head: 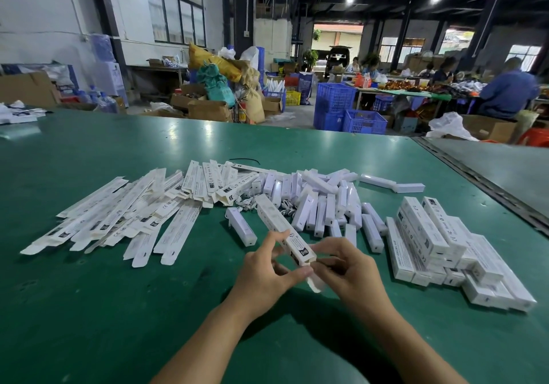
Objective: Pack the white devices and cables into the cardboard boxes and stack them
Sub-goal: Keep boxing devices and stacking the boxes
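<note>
I hold one long white box (282, 229) with both hands, a little above the green table (89, 294). The box lies slanted, with its far end pointing away to the left and its near end between my hands. My left hand (267, 267) pinches the near part of the box: the thumb presses from below and the index finger is stretched along its left side. My right hand (346, 267) has its fingers curled at the near end of the box, where a white flap (315, 284) hangs open below. I cannot tell what is inside the box.

To the left on the table lies a wide heap of flat boxes (118, 214), not folded up. In the middle, behind the held box, the white devices (320, 202) lie in a loose pile, and some thin white cables (285, 205) are between them. One single device (240, 230) lies just beside the held box, on its left. On the right the packed boxes (439, 244) are stacked in some layers, near my right hand but apart from it.

Beyond the table stand blue crates (335, 98).
</note>
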The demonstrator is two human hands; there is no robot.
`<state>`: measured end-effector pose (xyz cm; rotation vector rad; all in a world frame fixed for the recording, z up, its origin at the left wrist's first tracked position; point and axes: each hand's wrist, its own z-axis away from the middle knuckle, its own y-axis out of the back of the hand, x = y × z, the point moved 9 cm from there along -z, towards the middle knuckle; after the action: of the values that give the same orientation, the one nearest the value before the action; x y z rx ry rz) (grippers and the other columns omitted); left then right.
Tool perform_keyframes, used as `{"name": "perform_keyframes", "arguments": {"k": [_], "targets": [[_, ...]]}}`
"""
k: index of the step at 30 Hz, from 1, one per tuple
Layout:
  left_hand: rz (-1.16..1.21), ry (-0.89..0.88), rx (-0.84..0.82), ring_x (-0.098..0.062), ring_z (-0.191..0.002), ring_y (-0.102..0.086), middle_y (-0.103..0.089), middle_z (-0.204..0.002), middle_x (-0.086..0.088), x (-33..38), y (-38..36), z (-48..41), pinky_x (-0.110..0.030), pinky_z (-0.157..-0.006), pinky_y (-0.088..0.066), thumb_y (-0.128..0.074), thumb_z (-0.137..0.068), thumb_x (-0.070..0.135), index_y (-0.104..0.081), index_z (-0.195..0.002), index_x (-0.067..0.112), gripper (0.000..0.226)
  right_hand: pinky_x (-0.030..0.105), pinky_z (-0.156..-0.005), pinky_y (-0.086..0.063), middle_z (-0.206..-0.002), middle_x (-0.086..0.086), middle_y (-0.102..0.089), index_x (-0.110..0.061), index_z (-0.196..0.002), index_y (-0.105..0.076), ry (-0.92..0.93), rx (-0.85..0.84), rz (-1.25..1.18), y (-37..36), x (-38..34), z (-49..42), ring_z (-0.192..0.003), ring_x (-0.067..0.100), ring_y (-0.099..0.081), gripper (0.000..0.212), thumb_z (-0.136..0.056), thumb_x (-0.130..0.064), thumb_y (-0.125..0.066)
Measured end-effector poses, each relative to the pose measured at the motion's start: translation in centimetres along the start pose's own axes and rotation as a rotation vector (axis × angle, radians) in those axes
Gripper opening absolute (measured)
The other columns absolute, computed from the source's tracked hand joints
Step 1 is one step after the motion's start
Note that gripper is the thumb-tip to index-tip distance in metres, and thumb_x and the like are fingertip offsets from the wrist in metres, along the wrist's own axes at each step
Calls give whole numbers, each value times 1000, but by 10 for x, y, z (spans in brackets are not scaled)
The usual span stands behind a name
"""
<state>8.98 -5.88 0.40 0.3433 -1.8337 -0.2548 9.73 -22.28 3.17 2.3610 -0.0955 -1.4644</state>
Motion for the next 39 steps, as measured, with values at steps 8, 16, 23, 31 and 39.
{"name": "perform_keyframes", "arguments": {"k": [8,16,23,31,39], "targets": [[26,0,120,-1,-73,-69,-71,-92,18,3,12,1,-13,-65,-52,-72,-62,66,-56,-111,50,54,14,-79,-53,-124,-12,-66,-17,-95,-74,264,-114,279,-4,-25,2,-108,-7,-62,36,-73,8,-63],[105,27,69,15,-102,-61,-67,-107,24,3,10,1,-6,-78,-47,-77,-61,66,-59,-107,60,50,2,-83,-43,-133,-28,-55,-34,-104,-70,313,-187,432,-4,-31,2,-97,-22,-57,36,-72,-16,-71],[228,24,32,-6,-112,-66,-72,-117,6,6,8,1,-23,-86,-55,-80,-58,72,-63,-108,50,58,24,-85,-57,-116,-15,-70,-22,-99,-76,370,-55,366,-1,-38,3,-98,-8,-66,15,-84,-17,-76],[428,123,32,-33,-84,-76,-77,-104,-4,-4,3,-2,-43,-78,-62,-84,-73,22,-66,-113,27,44,24,-74,-59,-106,-10,-72,-12,-101,-75,369,56,362,6,-35,2,-87,-2,-69,21,-82,-6,-77],[557,160,95,-35,-73,-75,-77,-96,-12,-8,2,-3,-27,-65,-56,-80,-70,17,-63,-113,17,46,24,-87,-57,-107,1,-73,-7,-98,-78,456,85,380,7,-44,5,-100,5,-69,18,-81,-2,-75]]}}
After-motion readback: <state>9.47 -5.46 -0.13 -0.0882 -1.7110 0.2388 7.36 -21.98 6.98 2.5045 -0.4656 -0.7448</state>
